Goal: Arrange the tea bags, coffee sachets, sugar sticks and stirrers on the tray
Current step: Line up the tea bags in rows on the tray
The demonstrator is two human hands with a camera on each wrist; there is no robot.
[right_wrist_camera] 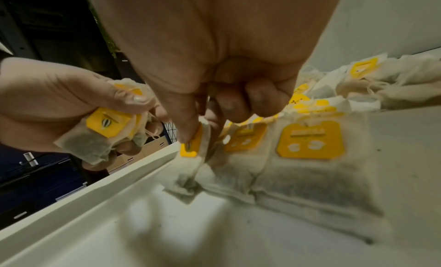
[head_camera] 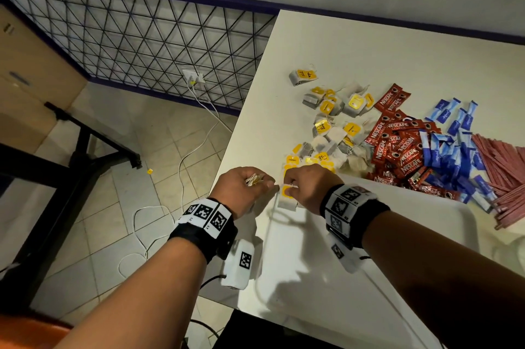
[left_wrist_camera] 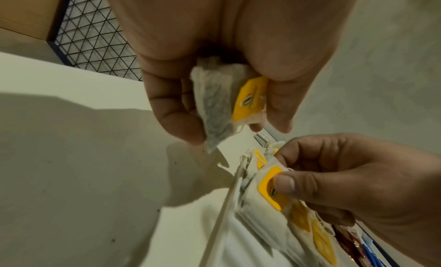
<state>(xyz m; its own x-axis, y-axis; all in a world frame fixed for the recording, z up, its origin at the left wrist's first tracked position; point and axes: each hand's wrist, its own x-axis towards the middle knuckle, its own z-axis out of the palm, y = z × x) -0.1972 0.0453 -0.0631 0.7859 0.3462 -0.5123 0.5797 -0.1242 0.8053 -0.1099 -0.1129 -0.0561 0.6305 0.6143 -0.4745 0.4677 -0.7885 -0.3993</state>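
My right hand [head_camera: 305,186] pinches one tea bag [right_wrist_camera: 190,158] by its yellow tag between thumb and forefinger, and the bag hangs with its long axis pointing down to the tray [right_wrist_camera: 78,193], just inside the white rim. Directly beside this grip, on its far side, a row of tea bags [right_wrist_camera: 307,158] already lies flat in the tray, tags all to the same end, so I judge the bag must go down next to them. My left hand [head_camera: 241,192] is very near, on the other side of the rim, and its fingers close around a small bunch of tea bags [left_wrist_camera: 222,103]. Beyond both grips, on the bench [head_camera: 369,44], lie loose tea bags [head_camera: 335,127], then the red coffee sachets [head_camera: 397,147], blue sugar sticks [head_camera: 454,149] and pink stirrers [head_camera: 502,175], well apart from my hands.
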